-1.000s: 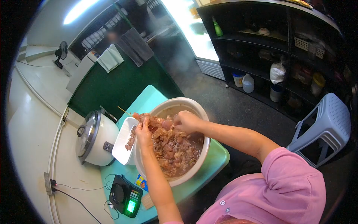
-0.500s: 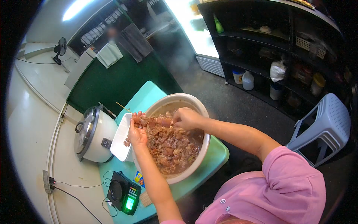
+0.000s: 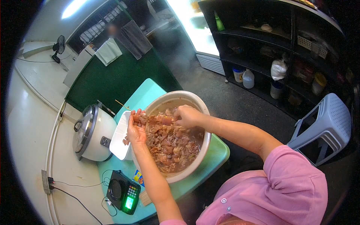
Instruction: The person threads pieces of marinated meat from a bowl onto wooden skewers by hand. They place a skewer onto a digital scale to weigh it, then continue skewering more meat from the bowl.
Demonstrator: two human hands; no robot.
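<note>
A large round basin (image 3: 204, 144) is full of raw, marinated meat pieces (image 3: 168, 148) in brownish liquid. Over it, my left hand (image 3: 137, 131) is closed around a meat skewer (image 3: 159, 120), palm turned up. The bare end of the bamboo stick (image 3: 122, 104) pokes out past the fingers, up and to the left. My right hand (image 3: 188, 117) pinches the meat at the skewer's other end; its fingertips are partly hidden. Beneath and beside my left hand stands a white foam tray (image 3: 119, 144), with some meat at its right side.
The green table (image 3: 150, 88) carries a rice cooker (image 3: 99, 131), a digital scale (image 3: 123, 193), a small blue packet (image 3: 138, 177) and bamboo sticks (image 3: 145, 197). A grey stool (image 3: 324, 120) and dark shelves (image 3: 255, 41) are on the right. Someone is behind the green partition (image 3: 123, 71).
Both hands stay at the skewer over the basin, with only a slight shift. The whole view has moved a little.
</note>
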